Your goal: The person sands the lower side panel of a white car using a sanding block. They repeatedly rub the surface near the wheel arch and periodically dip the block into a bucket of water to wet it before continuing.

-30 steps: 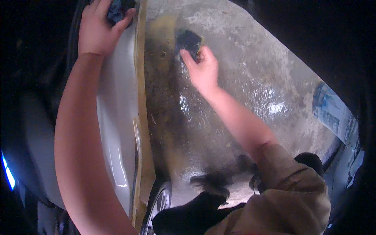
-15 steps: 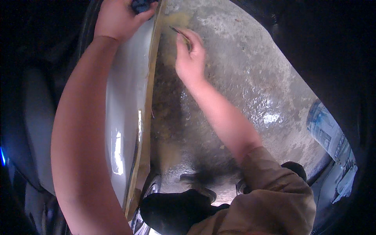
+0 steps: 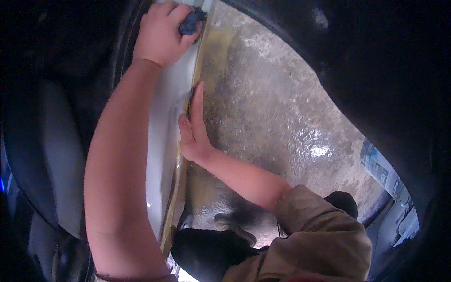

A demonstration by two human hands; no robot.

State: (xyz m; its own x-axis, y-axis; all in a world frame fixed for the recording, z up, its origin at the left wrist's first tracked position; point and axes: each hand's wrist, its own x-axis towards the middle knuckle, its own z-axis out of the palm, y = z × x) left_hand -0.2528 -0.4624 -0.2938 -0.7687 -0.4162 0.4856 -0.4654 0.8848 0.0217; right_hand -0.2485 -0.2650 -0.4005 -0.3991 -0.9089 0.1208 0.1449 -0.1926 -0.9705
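My left hand (image 3: 164,35) is closed on a crumpled dark blue wad (image 3: 190,24), perhaps cloth or sponge, over the far end of a glossy white car sill (image 3: 162,117). Nearer to me, my right hand (image 3: 195,129) lies along the yellowish strip (image 3: 175,197) on the sill's outer edge. Its fingers point away from me and its thumb rests on the white side. A thin dark sheet (image 3: 191,96) shows between its fingers and the edge, mostly hidden by the hand; its kind is unclear.
Wet, stained concrete floor (image 3: 272,103) lies right of the sill. A dark curved panel (image 3: 376,70) borders the right side, with a blue-and-white printed wrapper (image 3: 380,167) below it. My dark shoe (image 3: 340,202) and knee (image 3: 211,249) are close to the sill.
My right hand has come from above the floor, left and nearer, onto the sill edge with the thin sheet. The view has shifted; my left hand still holds the blue wad.
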